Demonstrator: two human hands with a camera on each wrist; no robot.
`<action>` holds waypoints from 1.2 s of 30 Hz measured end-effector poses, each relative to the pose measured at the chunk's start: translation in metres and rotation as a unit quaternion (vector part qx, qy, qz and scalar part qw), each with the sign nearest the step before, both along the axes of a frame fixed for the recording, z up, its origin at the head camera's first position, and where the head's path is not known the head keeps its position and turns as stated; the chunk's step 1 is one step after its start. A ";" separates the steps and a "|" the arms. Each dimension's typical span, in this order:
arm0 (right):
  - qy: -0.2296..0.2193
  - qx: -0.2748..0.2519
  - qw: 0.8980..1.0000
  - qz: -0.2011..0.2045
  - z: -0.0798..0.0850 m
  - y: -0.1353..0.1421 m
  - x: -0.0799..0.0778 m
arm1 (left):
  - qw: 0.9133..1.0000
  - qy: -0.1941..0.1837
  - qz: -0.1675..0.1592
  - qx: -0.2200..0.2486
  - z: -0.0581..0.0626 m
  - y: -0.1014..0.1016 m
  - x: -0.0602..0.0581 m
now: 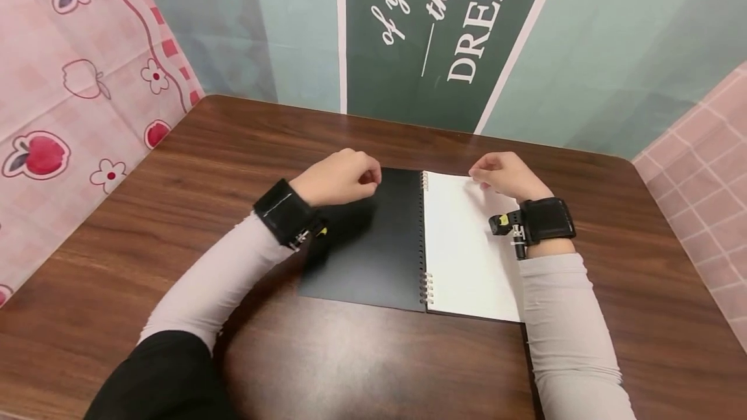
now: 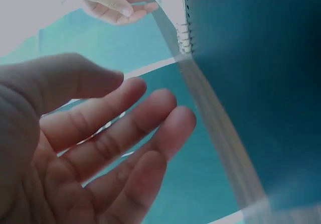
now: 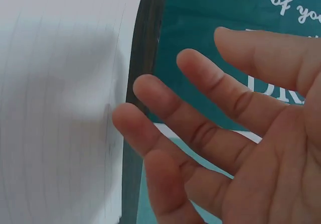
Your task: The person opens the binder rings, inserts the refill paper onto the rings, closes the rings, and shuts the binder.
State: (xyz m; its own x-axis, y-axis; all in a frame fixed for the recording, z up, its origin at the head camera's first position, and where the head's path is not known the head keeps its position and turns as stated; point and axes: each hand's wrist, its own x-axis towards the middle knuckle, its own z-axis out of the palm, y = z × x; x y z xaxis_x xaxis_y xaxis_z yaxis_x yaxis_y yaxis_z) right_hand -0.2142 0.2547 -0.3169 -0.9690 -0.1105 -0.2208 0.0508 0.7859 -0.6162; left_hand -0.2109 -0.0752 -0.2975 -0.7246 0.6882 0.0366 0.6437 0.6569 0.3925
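A spiral-bound notebook lies spread on the table, its black cover [image 1: 385, 251] on the left and a white page [image 1: 467, 251] on the right. Over the upper part of the cover hovers my left hand [image 1: 344, 177], its loosely bent fingers holding nothing. My right hand [image 1: 504, 174] is above the page's top right corner, also holding nothing, its fingers relaxed and spread in the right wrist view. Faint lines show on the lined page [image 3: 60, 113] in that view. White binding rings [image 2: 184, 38] show at the notebook's spine in the left wrist view.
The dark wooden table [image 1: 362, 368] reaches back to a light blue cloth [image 1: 630, 31] with a green lettered panel [image 1: 403, 83]. A pink apple-print cloth [image 1: 76, 89] hangs at the left, and pink tiles [image 1: 700, 167] flank the right side.
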 end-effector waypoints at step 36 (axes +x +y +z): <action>-0.017 0.037 0.995 0.088 -0.004 0.059 0.042 | 0.975 0.149 -0.051 -0.157 -0.026 -0.068 0.127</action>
State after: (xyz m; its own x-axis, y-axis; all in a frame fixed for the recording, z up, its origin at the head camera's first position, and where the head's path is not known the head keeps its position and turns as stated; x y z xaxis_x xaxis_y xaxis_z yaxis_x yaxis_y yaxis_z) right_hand -0.1721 0.3132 -0.3210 -0.9280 -0.2598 -0.2670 -0.0719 0.8281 -0.5559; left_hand -0.0837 -0.1432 -0.3232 -0.6417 0.7669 0.0113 0.7663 0.6417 -0.0319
